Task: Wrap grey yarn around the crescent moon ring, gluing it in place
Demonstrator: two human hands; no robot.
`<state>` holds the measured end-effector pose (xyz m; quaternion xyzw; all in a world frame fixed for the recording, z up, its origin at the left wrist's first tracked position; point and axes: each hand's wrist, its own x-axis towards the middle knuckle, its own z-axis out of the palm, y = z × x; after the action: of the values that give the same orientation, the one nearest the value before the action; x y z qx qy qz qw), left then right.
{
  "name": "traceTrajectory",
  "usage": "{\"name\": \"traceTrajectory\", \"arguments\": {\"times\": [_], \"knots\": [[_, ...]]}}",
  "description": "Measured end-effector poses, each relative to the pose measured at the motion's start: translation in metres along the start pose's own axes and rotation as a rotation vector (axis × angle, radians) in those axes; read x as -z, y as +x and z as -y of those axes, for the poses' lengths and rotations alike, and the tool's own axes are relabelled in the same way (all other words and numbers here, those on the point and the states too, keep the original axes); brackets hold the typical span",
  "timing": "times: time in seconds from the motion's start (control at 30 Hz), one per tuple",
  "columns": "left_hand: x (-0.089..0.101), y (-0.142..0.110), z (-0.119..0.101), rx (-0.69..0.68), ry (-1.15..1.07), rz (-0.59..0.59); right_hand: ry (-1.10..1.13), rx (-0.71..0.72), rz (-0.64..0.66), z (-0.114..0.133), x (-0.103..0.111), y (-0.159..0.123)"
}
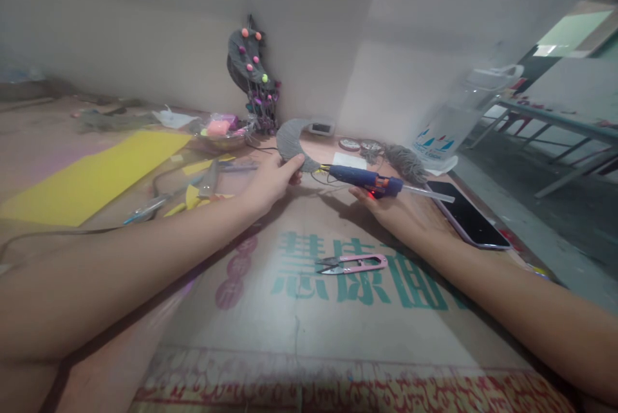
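Observation:
My left hand (282, 178) pinches the lower end of a grey yarn-wrapped crescent (288, 143), raised over the cardboard sheet. In my right hand (374, 201) is a blue hot glue gun (355, 176), its nozzle pointing left and touching or very close to the crescent's lower tip. A clear glue stick (429, 192) juts from the gun's back, and a small red light glows on its underside. Pink thread snips (352, 264) lie on the cardboard below both hands.
A finished-looking crescent with pompoms (245, 59) leans on the wall. Yellow sheet (101, 175), a bowl of bright pieces (224, 133) and scraps lie left. Right are grey yarn (405, 162), a phone (470, 215), and a clear bottle (447, 123) near the table edge.

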<state>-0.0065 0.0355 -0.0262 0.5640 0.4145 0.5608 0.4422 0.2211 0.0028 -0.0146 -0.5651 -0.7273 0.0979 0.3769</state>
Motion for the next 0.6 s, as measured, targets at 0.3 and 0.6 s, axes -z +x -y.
{"name": "traceTrajectory", "arguments": {"times": [0.3, 0.6], "knots": [[0.003, 0.001, 0.004, 0.008, 0.048, -0.014, -0.02, -0.037, 0.077, 0.013, 0.009, 0.0], [0.003, 0.001, 0.003, 0.013, 0.031, -0.004, -0.061, -0.081, 0.102, 0.012, 0.012, -0.001]]}}
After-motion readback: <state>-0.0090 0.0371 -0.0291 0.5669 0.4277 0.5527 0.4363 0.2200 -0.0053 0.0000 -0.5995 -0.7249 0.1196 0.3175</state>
